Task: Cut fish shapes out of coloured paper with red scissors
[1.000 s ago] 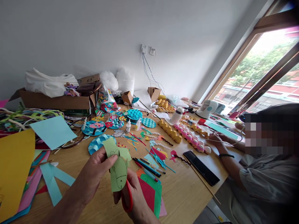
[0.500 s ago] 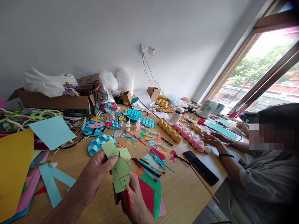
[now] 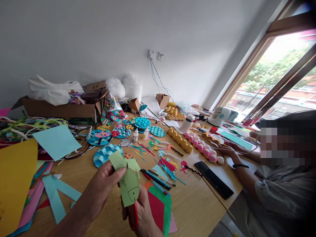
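Observation:
My left hand [image 3: 101, 191] pinches a light green paper sheet [image 3: 127, 181] with a fish outline drawn on it, held up over the wooden table [image 3: 197, 204]. My right hand [image 3: 145, 214] sits just below the sheet and grips red-handled scissors [image 3: 135, 215], whose blades are hidden behind the paper. Under both hands lie red and green paper sheets [image 3: 159, 205].
Coloured paper, blue strips [image 3: 58, 194], pens [image 3: 155, 177], blue paper-plate fish crafts [image 3: 106, 153], glue bottles [image 3: 135, 135] and a cardboard box [image 3: 59, 108] crowd the table. A black phone [image 3: 213, 179] lies right. Another person [image 3: 278, 184] works at the right side, near a window.
The green sheet has turned slightly in my hands and shifted a little right; the view drifted down. The other person's hands moved slightly along the pink egg tray.

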Tool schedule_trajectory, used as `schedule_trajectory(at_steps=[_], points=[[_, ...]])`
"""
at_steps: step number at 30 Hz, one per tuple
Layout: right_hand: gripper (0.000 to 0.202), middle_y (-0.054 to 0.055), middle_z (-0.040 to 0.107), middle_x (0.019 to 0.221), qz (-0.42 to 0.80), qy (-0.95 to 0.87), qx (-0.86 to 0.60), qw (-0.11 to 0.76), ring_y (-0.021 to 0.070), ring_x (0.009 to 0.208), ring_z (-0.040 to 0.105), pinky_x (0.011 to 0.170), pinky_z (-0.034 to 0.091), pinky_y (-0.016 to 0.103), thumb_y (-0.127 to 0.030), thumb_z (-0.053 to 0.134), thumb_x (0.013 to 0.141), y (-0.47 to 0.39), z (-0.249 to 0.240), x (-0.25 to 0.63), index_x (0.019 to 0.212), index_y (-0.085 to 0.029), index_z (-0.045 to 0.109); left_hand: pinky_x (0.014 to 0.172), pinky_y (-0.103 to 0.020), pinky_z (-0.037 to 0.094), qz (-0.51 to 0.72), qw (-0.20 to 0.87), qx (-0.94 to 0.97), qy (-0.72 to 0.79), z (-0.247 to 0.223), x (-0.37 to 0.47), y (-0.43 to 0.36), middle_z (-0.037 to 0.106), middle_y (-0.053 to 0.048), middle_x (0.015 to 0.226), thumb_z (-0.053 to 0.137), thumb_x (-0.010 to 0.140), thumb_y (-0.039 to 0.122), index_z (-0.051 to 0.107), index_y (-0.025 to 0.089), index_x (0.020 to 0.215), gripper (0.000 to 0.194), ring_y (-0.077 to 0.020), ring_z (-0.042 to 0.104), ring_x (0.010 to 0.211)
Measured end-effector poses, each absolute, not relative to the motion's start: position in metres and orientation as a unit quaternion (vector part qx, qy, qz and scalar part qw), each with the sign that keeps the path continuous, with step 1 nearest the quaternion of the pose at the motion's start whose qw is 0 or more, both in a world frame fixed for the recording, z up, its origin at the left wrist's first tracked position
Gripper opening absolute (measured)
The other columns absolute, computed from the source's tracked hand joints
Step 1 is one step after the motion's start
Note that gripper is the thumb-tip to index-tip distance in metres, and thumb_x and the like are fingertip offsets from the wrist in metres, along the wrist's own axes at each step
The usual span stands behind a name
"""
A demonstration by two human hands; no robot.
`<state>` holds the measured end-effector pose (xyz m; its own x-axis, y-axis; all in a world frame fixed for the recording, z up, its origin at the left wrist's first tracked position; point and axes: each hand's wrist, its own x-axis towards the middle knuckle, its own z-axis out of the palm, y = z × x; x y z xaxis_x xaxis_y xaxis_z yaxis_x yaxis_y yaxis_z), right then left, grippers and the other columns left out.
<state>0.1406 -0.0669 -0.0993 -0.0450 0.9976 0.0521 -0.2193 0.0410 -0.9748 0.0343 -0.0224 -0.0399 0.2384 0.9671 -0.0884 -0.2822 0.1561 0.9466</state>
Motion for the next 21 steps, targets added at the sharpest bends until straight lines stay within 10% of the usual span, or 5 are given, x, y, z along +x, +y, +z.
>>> schedule_trajectory(at_steps=[21], points=[[0.051,-0.007,0.037,0.047,0.556,-0.464,-0.417,0.549,0.0062,0.041,0.035,0.039,0.031,0.018,-0.067,0.055,0.077,-0.069,-0.090,0.144,0.063,-0.018,0.049,0.070,-0.027,0.048,0.457,0.660,0.444,0.398,-0.049,0.029,-0.019,0.071,0.002,0.071,0.072,0.074,0.037,0.069,0.020,0.082,0.018,-0.0187,0.061,0.074]])
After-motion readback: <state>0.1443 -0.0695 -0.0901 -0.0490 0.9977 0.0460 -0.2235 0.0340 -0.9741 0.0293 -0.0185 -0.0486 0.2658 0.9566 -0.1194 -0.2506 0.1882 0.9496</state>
